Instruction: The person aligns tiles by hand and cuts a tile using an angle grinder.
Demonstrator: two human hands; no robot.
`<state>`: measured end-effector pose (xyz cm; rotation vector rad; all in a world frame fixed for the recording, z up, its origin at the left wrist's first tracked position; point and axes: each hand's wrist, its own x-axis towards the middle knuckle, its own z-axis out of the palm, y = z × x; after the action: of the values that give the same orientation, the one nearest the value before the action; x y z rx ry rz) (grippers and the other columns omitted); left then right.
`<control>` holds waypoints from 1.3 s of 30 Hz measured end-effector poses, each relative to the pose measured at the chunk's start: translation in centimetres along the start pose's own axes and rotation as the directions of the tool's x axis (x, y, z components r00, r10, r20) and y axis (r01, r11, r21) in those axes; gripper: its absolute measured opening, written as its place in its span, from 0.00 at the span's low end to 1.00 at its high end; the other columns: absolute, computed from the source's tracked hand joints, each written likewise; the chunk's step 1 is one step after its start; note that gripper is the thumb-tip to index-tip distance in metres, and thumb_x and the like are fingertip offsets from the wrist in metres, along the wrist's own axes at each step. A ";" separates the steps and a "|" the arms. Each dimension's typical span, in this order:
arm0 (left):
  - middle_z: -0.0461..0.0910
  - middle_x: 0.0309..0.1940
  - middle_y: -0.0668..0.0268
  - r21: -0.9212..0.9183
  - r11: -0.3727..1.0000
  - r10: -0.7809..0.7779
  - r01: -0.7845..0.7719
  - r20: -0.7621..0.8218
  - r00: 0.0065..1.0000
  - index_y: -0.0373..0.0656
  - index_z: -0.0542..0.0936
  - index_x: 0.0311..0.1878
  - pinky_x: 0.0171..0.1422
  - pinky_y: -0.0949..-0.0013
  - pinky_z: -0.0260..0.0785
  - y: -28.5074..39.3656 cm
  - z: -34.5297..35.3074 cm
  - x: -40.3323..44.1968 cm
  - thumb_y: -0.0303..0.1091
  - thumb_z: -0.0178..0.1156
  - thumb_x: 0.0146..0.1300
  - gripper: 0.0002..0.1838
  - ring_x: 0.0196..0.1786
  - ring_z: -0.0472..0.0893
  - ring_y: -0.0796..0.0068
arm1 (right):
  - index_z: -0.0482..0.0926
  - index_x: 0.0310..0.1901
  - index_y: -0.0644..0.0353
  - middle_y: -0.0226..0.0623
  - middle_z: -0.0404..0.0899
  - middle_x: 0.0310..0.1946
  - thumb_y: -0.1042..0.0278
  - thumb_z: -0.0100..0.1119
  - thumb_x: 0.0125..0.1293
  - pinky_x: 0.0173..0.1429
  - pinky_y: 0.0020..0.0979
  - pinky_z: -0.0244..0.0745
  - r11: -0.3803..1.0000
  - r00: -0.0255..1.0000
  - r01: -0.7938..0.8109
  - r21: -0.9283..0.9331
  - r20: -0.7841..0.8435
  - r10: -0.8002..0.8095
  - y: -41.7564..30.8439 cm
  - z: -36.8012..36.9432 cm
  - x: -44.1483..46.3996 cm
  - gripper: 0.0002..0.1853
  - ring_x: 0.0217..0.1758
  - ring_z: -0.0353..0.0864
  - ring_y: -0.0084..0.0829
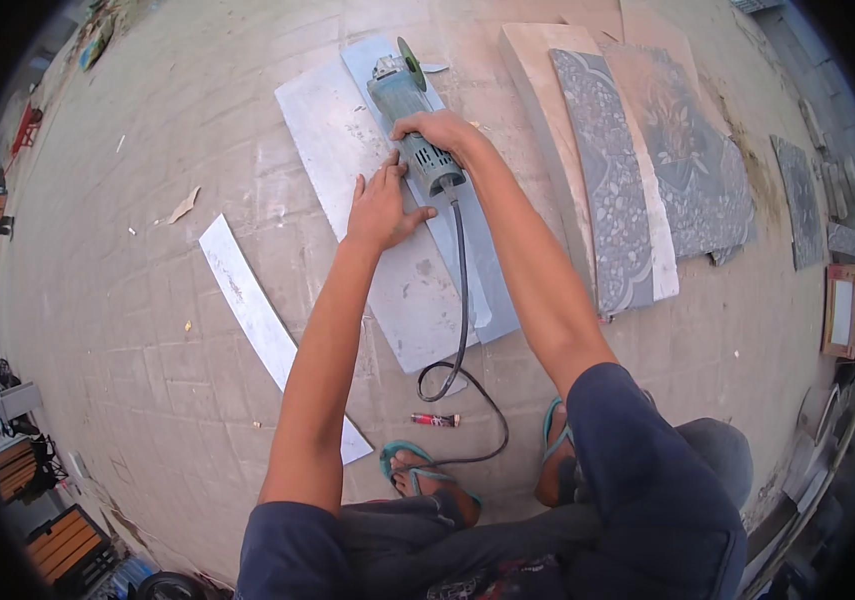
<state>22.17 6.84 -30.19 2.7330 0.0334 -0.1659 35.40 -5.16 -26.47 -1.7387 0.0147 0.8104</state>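
Note:
My right hand [437, 132] is wrapped around the body of an angle grinder [399, 98] with a green disc [410, 63] at its far end. The grinder lies along a blue-grey tile strip [492, 275], which overlaps a larger pale grey tile [327, 130] on the ground. With fingers spread, my left hand [383, 207] rests flat on the tiles, its fingertips close beside the grinder and its thumb pointing right. A black cord [463, 275] runs from the grinder's back end toward my feet. Whether the disc is spinning cannot be made out.
A narrow white tile strip [247, 290] lies at the left, partly behind my left forearm. Patterned pebble-look tiles [607, 180] lean or lie at the right. A small red tube-like item [435, 420] and the looped cord are near my sandalled feet [417, 470].

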 end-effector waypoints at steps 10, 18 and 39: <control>0.56 0.77 0.59 -0.014 0.999 0.047 -0.048 -0.033 0.998 0.34 0.63 0.69 0.79 0.42 0.47 -0.2 -0.1 0.0 0.57 0.71 0.52 0.49 0.76 0.61 0.58 | 0.82 0.37 0.69 0.42 0.81 0.31 0.55 0.72 0.43 0.27 0.33 0.75 1.000 1.000 -0.013 0.020 0.003 0.013 -1.6 0.1 2.5 0.25 0.25 0.80 0.32; 0.58 0.75 0.60 0.026 0.998 0.067 -0.066 -0.040 0.997 0.34 0.61 0.71 0.79 0.40 0.48 -0.4 0.2 -0.1 0.57 0.70 0.53 0.50 0.75 0.62 0.59 | 0.81 0.37 0.71 0.43 0.81 0.31 0.53 0.73 0.42 0.26 0.32 0.74 1.000 1.000 -0.009 -0.010 0.000 0.009 -1.2 0.3 3.0 0.27 0.24 0.80 0.32; 0.58 0.76 0.59 0.002 1.000 0.027 -0.027 0.008 1.000 0.36 0.60 0.71 0.79 0.42 0.46 0.0 -0.1 0.1 0.59 0.70 0.54 0.50 0.77 0.60 0.58 | 0.84 0.34 0.66 0.40 0.83 0.30 0.56 0.71 0.48 0.30 0.31 0.75 1.000 1.000 -0.008 0.023 0.028 0.007 -0.2 -0.1 -1.0 0.19 0.26 0.81 0.29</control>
<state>22.31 6.91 -30.12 2.7338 -0.0058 -0.1692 34.71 -5.56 -25.77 -1.7059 0.0118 0.8374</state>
